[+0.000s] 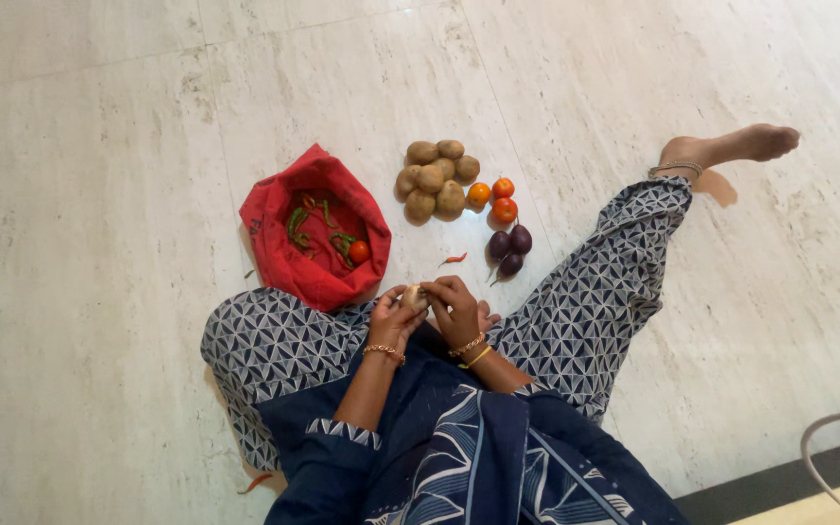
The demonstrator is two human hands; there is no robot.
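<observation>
1. Both hands close their grip on one potato (pixel 413 297): left hand (pixel 394 319) cups it from below-left, right hand (pixel 454 306) wraps it from the right
2. Potato sits between the palms, just above the lap
3. Nearest on the floor: red chilli (pixel 454 259), then aubergines (pixel 509 248), tomatoes (pixel 494 197), potato heap (pixel 437 178), red bag (pixel 315 228)

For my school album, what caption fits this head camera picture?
Seated on a marble floor, both hands, left hand and right hand, hold a potato near a red bag.
</observation>
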